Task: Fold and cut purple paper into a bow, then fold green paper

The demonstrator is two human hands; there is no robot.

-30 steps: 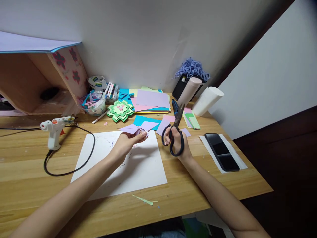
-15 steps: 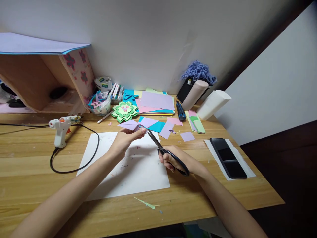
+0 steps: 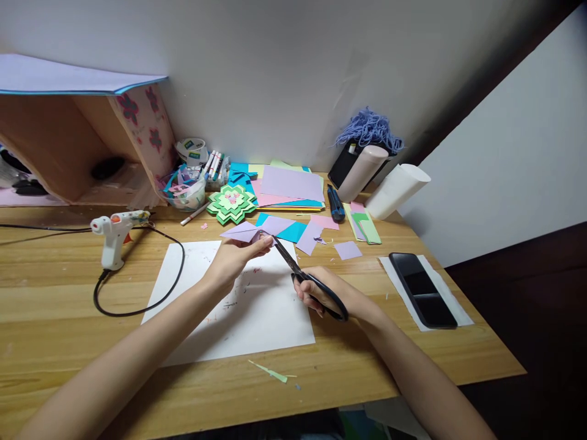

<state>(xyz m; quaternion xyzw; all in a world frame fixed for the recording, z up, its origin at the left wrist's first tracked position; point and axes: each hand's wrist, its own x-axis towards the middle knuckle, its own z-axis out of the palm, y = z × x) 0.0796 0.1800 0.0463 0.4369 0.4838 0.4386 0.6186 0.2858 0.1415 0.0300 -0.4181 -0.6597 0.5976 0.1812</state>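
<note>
My left hand [image 3: 236, 260] pinches a folded lilac paper piece [image 3: 243, 232] and holds it just above a white sheet [image 3: 247, 311] on the wooden desk. My right hand [image 3: 328, 293] grips the black handles of a pair of scissors [image 3: 307, 280]. The blades point up and left, and their tips reach the lilac paper at my left fingertips. Both hands are closed on what they hold.
A white glue gun [image 3: 114, 235] with a black looping cord stands at the left. Coloured paper sheets [image 3: 288, 189], a green paper flower [image 3: 232, 205], a bowl of scraps [image 3: 183, 192], markers and a blue cutter [image 3: 336, 206] lie at the back. A black phone [image 3: 422, 290] rests at the right.
A second ago my right hand held the scissors upright, away from the paper. It has swung them down so the blades meet the lilac paper. My left hand stayed put.
</note>
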